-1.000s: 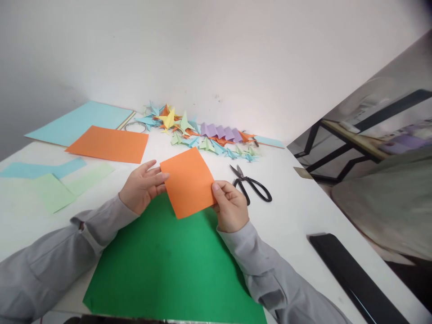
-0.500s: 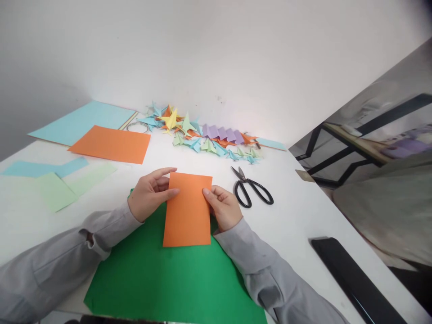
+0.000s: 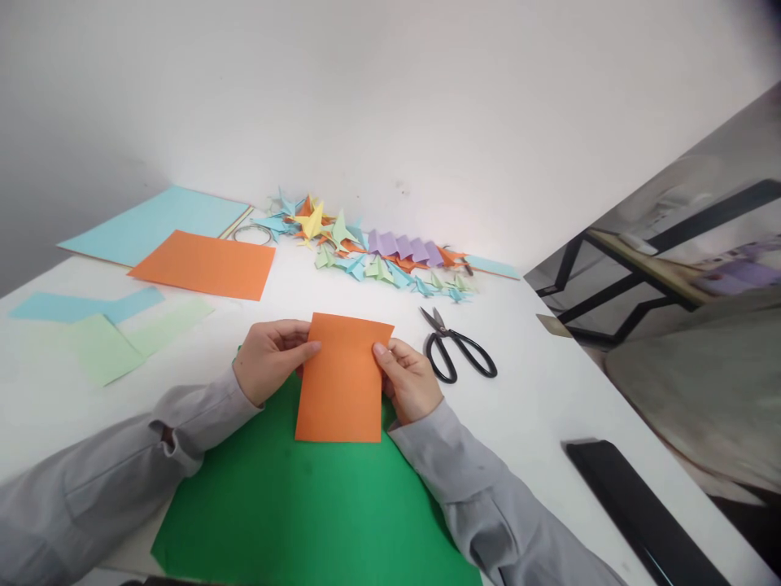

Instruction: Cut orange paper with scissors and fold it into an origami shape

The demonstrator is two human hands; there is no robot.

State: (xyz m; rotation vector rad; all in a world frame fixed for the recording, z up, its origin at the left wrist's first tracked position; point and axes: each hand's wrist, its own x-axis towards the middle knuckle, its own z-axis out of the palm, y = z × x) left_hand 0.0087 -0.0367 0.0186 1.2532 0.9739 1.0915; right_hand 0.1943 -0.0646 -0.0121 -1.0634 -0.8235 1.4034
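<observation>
Between my two hands is a small orange sheet of paper [image 3: 342, 382], held upright and slightly tilted above a green mat [image 3: 317, 513]. My left hand [image 3: 272, 358] pinches its left edge near the top, thumb on the front face and fingers behind. On the opposite edge my right hand [image 3: 412, 376] grips it the same way, thumb in front. The paper looks flat, with no fold visible. Black-handled scissors [image 3: 455, 346] lie to the right of my right hand, blades pointing away and slightly apart.
Folded paper cranes [image 3: 342, 236] and a pleated purple paper [image 3: 406, 247] line the wall. At left lie a larger orange sheet [image 3: 204, 266], light blue sheets [image 3: 159, 220] and light green pieces [image 3: 106, 350]. A long black object [image 3: 634, 509] rests near the right edge.
The sheet's top has widened slightly to the right as my right hand shifted a little outward. My left fingers have closed in behind the sheet. The view has shifted slightly.
</observation>
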